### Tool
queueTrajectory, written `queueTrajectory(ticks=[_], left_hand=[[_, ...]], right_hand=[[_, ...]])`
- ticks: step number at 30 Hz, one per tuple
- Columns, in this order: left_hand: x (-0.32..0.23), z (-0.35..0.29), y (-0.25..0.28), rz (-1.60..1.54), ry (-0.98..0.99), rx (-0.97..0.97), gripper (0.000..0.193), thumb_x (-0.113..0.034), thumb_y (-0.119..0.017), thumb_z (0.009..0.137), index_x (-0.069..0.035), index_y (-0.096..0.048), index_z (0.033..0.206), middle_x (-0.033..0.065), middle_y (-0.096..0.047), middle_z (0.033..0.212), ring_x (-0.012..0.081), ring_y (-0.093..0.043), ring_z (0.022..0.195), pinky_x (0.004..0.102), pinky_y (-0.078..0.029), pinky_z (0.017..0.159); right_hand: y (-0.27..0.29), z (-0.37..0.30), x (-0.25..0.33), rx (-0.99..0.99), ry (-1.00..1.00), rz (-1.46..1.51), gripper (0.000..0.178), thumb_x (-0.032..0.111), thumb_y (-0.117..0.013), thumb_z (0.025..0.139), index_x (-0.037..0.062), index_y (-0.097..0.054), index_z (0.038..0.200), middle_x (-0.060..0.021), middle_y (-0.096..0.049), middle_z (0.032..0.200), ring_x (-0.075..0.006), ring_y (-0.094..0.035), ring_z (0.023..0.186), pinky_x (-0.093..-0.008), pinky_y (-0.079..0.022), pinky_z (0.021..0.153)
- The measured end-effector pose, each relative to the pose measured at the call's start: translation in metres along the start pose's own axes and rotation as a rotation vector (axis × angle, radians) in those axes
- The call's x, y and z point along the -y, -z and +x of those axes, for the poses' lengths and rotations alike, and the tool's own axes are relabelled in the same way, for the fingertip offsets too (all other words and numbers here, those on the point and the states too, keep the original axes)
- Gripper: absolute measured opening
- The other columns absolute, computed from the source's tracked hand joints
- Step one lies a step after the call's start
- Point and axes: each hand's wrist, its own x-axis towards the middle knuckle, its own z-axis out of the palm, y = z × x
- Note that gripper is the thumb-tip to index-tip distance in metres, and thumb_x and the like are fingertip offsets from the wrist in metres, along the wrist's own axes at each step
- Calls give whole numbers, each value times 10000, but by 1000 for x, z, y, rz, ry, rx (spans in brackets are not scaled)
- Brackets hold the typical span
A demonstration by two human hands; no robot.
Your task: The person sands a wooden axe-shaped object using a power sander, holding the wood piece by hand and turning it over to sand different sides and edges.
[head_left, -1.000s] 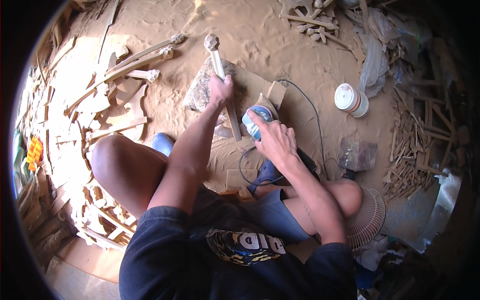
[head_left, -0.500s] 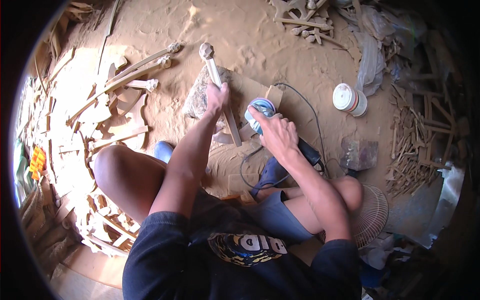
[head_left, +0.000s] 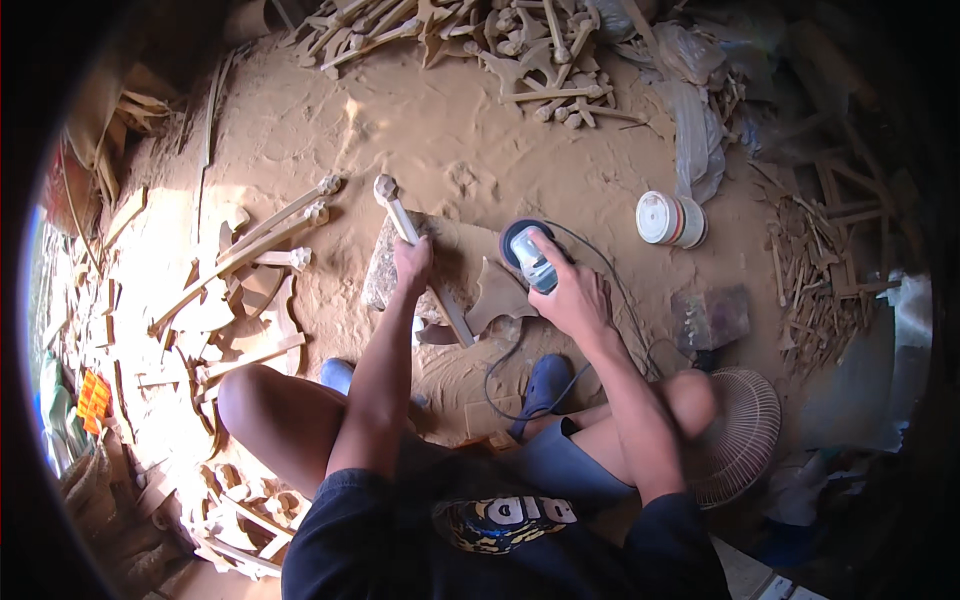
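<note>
Wood piles (head_left: 815, 290) flank dusty ground (head_left: 430, 130) where closed hands (head_left: 412, 262) (head_left: 578, 300) grip a post (head_left: 455, 317) and grinder (head_left: 530, 258).

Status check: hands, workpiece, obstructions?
Left hand gripping knobbed wooden bar. Right hand holding power sander, apart from bar. Cord looped near right shoe, possible snag.
</note>
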Motion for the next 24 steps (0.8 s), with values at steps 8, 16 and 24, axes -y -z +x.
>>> queueTrajectory(ticks=[8,16,24], left_hand=[[-5,-65,-22,-1025,261,371,202,-413,-650,1098,-221,-600,1133,-12,-559,793,155,-580,654,338,-550,574],[-8,-63,-17,-446,331,-9,363,-364,-677,1065,-90,-518,889,42,-496,695,179,-487,496,338,-437,449],[-5,-62,-23,-491,377,-9,396,-341,-684,1051,-116,-488,790,6,-435,635,167,-435,461,336,-408,430]], right_hand=[[-11,-54,-70,-402,-132,919,858,55,-872,784,25,-512,1563,-131,-667,1369,-193,-681,1160,-351,-554,1021],[-78,-105,-76,-504,-318,1001,906,109,-910,788,11,-479,1578,-156,-688,1311,-221,-697,1122,-355,-562,1001],[-125,-112,-85,-453,-236,916,889,95,-868,783,32,-486,1583,-177,-692,1332,-243,-689,1175,-372,-541,1055]])
